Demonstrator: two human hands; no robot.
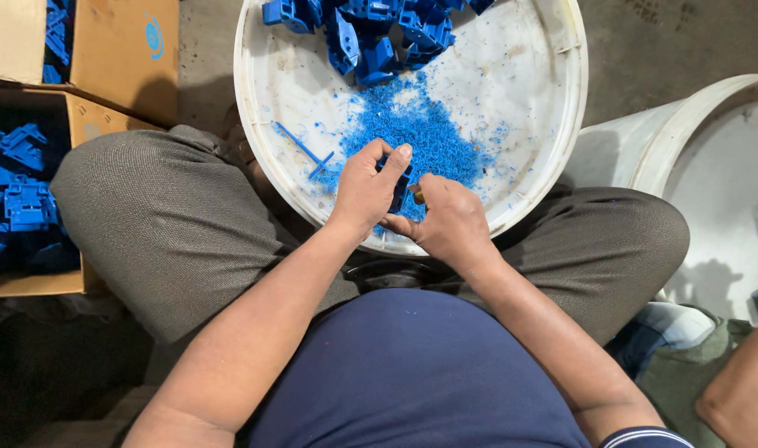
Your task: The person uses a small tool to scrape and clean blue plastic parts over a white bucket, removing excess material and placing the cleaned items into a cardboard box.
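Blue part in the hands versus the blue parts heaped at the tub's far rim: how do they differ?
The blue part is gripped by the left hand and right hand, mostly hidden; the heaped parts lie loose and exposed. It sits above the shavings; they lie beyond. Both are blue plastic, over the white tub.

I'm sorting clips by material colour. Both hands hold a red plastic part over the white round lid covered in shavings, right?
Not quite: the plastic part is blue, not red, as the head view shows. The left hand and right hand do hold it over the white round lid, which is strewn with blue shavings.
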